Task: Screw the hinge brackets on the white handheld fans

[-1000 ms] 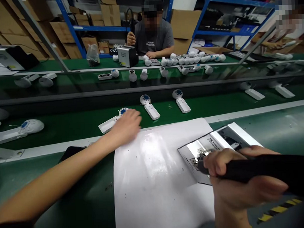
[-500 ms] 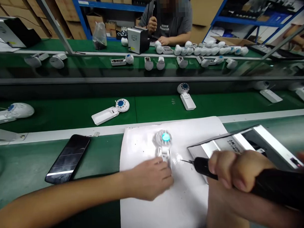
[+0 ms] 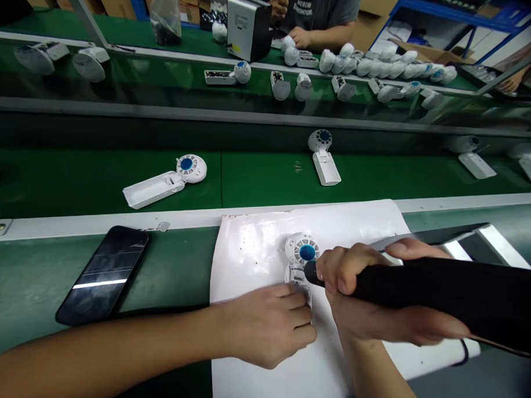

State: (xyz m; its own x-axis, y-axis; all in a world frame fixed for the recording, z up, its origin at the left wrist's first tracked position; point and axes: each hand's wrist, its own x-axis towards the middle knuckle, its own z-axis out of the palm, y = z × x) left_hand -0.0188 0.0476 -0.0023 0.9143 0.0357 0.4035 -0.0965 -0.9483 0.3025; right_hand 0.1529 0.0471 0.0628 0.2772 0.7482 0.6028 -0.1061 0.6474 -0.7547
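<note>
Two hands work over a white handheld fan (image 3: 301, 250) lying on a white sheet (image 3: 250, 246): left hand (image 3: 265, 327) curled over its handle (image 3: 296, 276), pinning it; right hand (image 3: 360, 300) closed around a black electric screwdriver (image 3: 438, 286), nose at the handle's top. Likely step: driving a screw — next calls for keeping the fan steady under the driver.

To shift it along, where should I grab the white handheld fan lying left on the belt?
Grip its long flat handle from above, pinching both long edges; it lies flat and narrow, easier to span than the round vented head.
</note>
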